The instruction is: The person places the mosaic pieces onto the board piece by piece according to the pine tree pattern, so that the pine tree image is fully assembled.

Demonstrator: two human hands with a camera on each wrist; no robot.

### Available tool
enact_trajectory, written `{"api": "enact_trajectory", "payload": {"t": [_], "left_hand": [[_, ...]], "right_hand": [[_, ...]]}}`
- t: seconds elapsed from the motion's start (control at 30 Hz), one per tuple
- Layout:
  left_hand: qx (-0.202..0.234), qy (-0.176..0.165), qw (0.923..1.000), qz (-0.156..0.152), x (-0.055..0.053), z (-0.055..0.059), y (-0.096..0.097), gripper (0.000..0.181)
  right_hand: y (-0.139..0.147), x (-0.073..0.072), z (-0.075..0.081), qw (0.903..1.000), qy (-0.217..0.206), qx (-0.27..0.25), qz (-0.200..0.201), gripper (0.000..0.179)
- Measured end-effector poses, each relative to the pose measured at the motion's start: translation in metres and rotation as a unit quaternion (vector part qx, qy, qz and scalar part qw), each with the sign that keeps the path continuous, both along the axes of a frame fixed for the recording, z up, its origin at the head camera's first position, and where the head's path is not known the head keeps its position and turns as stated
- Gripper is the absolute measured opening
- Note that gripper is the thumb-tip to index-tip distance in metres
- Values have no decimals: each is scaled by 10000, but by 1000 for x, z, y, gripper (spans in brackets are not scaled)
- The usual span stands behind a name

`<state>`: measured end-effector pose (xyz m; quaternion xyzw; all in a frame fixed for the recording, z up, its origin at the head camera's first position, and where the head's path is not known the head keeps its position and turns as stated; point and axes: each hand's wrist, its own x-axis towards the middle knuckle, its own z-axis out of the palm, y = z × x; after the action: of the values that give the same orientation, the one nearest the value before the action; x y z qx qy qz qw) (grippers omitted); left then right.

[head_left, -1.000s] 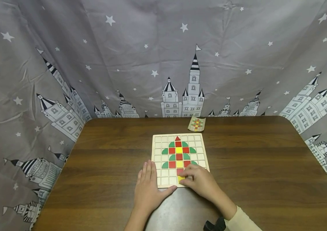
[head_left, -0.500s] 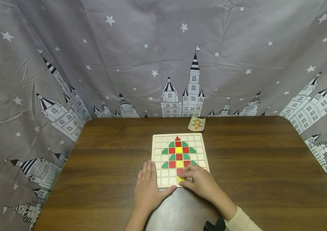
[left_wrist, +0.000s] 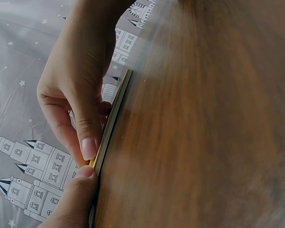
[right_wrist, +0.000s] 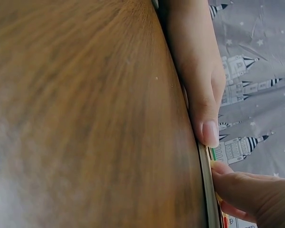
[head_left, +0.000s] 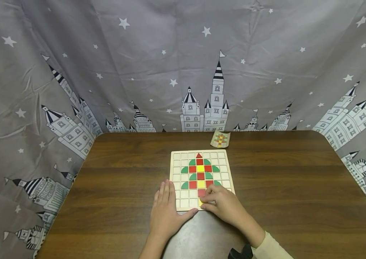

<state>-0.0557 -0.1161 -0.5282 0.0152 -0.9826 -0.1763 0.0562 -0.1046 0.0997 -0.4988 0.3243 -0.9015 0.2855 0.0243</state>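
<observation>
A pale wooden grid board (head_left: 184, 203) lies on the table, with red, yellow and green tiles forming a tree-like pattern. My left hand (head_left: 166, 217) rests along its left edge, fingers straight and thumb spread along the near edge. With thumb and fingertips, my right hand (head_left: 223, 205) pinches a yellow square tile (head_left: 201, 202) in the bottom row, below a red square tile (head_left: 201, 193). The fingers hide most of that yellow tile. In the left wrist view, a yellow sliver (left_wrist: 92, 162) shows beneath the right thumb. Part of the board's lower right lies hidden behind the right hand.
A small curled pattern card (head_left: 220, 139) lies behind the board, printed with a similar coloured figure. The brown wooden table (head_left: 121, 180) stretches to both sides. A grey curtain (head_left: 157, 72) with castles and stars hangs behind it.
My right fingertips have shifted slightly over the yellow tile, so less of it shows now. The left hand and the board have stayed in place.
</observation>
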Motion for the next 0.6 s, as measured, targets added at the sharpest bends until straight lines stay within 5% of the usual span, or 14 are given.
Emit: {"api": "enact_trajectory", "payload": {"t": [0.6], "left_hand": [[-6, 29, 10000, -16, 0, -1, 0, 125]], "right_hand": [[-1, 0, 0, 9999, 90, 12, -146, 15]]}}
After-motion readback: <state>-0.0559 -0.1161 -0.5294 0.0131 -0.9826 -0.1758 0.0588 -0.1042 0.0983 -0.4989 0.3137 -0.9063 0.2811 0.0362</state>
